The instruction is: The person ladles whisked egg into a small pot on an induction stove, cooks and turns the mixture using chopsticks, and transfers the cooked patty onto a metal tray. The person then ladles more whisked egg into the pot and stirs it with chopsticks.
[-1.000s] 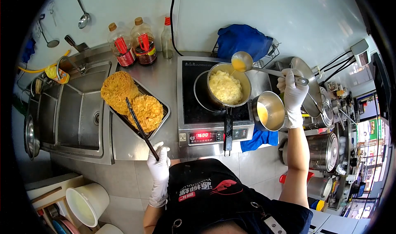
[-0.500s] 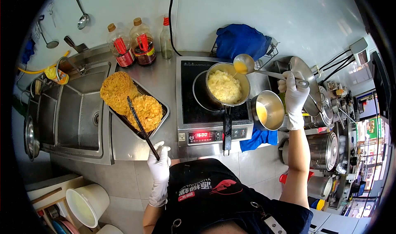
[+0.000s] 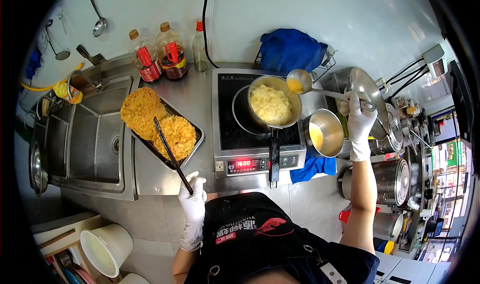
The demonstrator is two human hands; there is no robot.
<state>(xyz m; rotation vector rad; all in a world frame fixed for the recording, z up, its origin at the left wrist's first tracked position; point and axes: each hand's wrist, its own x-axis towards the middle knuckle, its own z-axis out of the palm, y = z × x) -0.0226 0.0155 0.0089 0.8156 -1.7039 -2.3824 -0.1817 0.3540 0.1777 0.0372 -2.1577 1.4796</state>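
Observation:
My gloved right hand (image 3: 361, 116) is closed round the handle of a metal ladle (image 3: 320, 90). Its bowl, with yellow liquid like beaten egg in it, is tilted over the far right rim of a saucepan (image 3: 297, 100). Pale yellow frying food (image 3: 270, 105) fills much of this pan, which sits on an induction cooker (image 3: 230, 143). Right of it, a steel pot (image 3: 333, 134) holds more yellow liquid. In my gloved left hand (image 3: 193, 204) are black chopsticks (image 3: 171, 154), their tips against golden fried cakes (image 3: 176, 136) on a dark tray (image 3: 198, 143).
A double sink (image 3: 97, 134) lies at the left. Sauce bottles (image 3: 172, 54) stand along the wall, and a blue cloth (image 3: 292, 51) covers a wire rack behind the cooker. Large pots (image 3: 387, 181) are at the right, a white bucket (image 3: 107, 246) below left.
My right hand has shifted slightly right and down, taking the ladle's bowl a little to the right and down at the saucepan's rim. The left hand stays put with the chopsticks.

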